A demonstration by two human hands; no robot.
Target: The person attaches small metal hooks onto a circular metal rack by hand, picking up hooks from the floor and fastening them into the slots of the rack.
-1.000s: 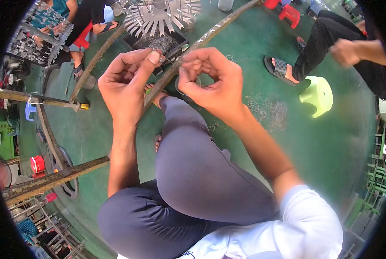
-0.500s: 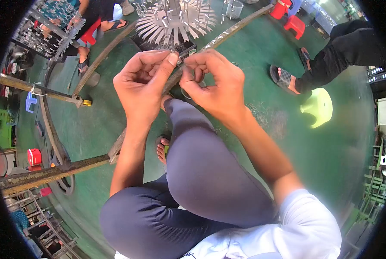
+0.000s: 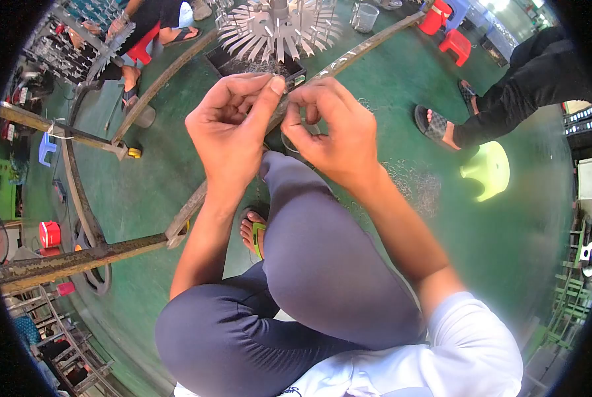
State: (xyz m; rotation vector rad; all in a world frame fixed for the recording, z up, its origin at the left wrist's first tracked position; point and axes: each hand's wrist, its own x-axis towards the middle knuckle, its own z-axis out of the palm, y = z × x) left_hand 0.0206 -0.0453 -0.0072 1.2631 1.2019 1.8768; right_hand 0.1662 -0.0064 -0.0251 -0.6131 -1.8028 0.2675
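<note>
Left hand (image 3: 231, 129) pinches just beside the curled right hand (image 3: 335, 129).

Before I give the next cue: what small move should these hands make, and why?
I'd probably hold the left hand steady and ease the right hand slightly closer: the left's thumb and forefinger look pinched, the right's fingertips are close beside them, and any piece there is too small to make out.

What the left hand (image 3: 226, 135) pinches is too small to identify; beyond the grip, a black tray (image 3: 224, 65) is partly hidden, a finned metal wheel (image 3: 264, 30) cropped at top
</note>
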